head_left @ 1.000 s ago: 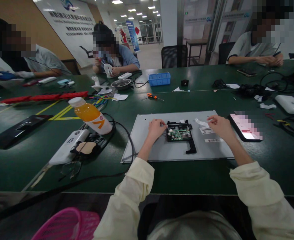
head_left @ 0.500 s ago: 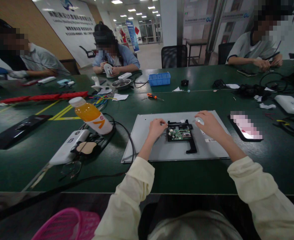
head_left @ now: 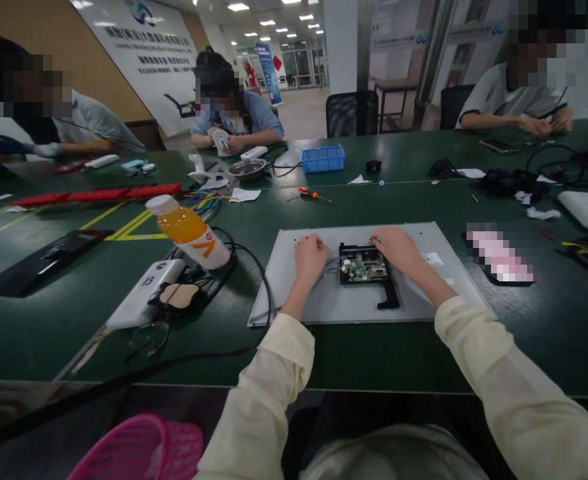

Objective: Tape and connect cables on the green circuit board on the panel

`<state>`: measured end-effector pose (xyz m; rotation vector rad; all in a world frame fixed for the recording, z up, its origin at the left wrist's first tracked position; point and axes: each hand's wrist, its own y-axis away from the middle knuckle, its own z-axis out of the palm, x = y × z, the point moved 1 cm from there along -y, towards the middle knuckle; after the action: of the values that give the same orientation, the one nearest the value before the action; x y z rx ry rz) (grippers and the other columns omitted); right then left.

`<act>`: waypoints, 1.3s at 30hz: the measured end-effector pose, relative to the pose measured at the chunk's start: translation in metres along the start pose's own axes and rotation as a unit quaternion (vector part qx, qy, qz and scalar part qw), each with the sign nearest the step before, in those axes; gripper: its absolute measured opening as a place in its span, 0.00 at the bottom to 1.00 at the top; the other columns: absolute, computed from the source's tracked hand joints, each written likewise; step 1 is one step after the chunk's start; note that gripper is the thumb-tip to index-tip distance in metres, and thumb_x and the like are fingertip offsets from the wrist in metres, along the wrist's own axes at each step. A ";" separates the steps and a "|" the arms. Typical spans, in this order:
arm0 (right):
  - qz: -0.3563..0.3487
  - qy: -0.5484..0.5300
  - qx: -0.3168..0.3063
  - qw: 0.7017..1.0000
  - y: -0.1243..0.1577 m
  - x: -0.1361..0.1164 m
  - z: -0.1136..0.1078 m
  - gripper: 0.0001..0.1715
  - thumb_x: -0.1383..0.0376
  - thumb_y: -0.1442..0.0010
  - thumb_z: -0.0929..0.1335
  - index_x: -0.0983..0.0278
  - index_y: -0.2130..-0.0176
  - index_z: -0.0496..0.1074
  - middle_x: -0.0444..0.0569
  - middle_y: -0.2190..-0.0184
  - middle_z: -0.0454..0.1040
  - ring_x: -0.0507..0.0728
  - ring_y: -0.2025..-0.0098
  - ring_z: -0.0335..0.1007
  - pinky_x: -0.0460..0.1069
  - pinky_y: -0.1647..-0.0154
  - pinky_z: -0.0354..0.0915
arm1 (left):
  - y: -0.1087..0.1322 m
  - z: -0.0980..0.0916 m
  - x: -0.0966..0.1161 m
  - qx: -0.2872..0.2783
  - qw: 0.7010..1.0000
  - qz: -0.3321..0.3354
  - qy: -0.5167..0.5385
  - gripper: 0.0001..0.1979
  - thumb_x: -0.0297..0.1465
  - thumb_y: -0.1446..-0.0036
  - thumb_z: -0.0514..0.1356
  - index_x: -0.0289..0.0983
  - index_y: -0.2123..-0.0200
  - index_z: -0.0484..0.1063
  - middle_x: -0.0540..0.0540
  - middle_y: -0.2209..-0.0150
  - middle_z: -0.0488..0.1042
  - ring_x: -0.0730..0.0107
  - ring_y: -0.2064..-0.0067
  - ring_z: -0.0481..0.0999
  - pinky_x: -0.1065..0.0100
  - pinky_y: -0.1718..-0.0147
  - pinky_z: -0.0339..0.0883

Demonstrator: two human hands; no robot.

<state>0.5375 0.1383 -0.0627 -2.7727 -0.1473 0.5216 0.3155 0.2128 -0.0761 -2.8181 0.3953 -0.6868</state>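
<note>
A green circuit board [head_left: 361,269] sits in a black plastic frame [head_left: 388,293], which lies on a flat grey panel [head_left: 324,310]. My left hand [head_left: 310,257], fingers curled, is just left of the frame; whatever it may hold is hidden. Thin grey cables [head_left: 328,267] run between that hand and the board's left side. My right hand [head_left: 397,248] reaches over the frame's upper right corner, its fingertips pinched at the top edge. What lies between those fingertips is too small to make out. A white label [head_left: 432,259] is on the panel, right of my right hand.
An orange drink bottle [head_left: 191,233], white power bank [head_left: 147,293] and glasses [head_left: 149,337] are at left. A phone [head_left: 501,257] lies right of the panel. Beyond are an orange screwdriver [head_left: 308,193] and blue basket [head_left: 323,159]. Several people sit around the table [head_left: 224,363].
My right hand has moved left, from beside the frame to its top edge, and its fingers have closed. My left hand has drawn slightly away from the frame and curled up.
</note>
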 end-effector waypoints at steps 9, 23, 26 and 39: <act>0.015 0.042 -0.007 0.999 0.016 0.048 0.000 0.22 0.73 0.39 0.58 0.66 0.51 0.74 0.57 0.51 0.74 0.61 0.48 0.67 0.54 0.45 0.60 | 0.003 -0.005 0.007 0.017 0.998 -0.025 0.047 0.13 0.28 0.44 0.54 0.38 0.54 0.67 0.40 0.54 0.70 0.58 0.51 0.70 0.59 0.51 0.63; 0.055 -0.038 0.030 0.997 0.022 0.059 -0.001 0.27 0.66 0.44 0.65 0.69 0.45 0.68 0.58 0.50 0.72 0.62 0.50 0.68 0.55 0.46 0.62 | 0.016 -0.032 0.047 0.032 0.994 0.051 0.086 0.20 0.30 0.41 0.54 0.35 0.45 0.60 0.37 0.47 0.64 0.56 0.43 0.64 0.56 0.44 0.59; 0.062 -0.023 0.030 0.997 0.023 0.061 0.000 0.26 0.68 0.44 0.64 0.68 0.46 0.68 0.58 0.51 0.73 0.62 0.52 0.69 0.55 0.47 0.62 | 0.018 -0.024 0.059 -0.008 0.995 0.076 0.056 0.23 0.31 0.41 0.54 0.33 0.43 0.59 0.33 0.45 0.63 0.53 0.41 0.62 0.55 0.44 0.59; 0.035 0.042 0.073 0.996 0.023 0.054 0.004 0.18 0.66 0.39 0.62 0.66 0.51 0.72 0.58 0.53 0.73 0.64 0.49 0.67 0.57 0.48 0.62 | 0.038 0.011 0.067 -0.019 0.986 0.162 0.017 0.22 0.37 0.34 0.45 0.31 0.43 0.61 0.33 0.42 0.64 0.56 0.41 0.63 0.56 0.43 0.58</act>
<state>0.5873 0.1266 -0.0922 -2.6595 0.0084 0.4135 0.3700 0.1579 -0.0683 -2.6858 0.8587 -0.6605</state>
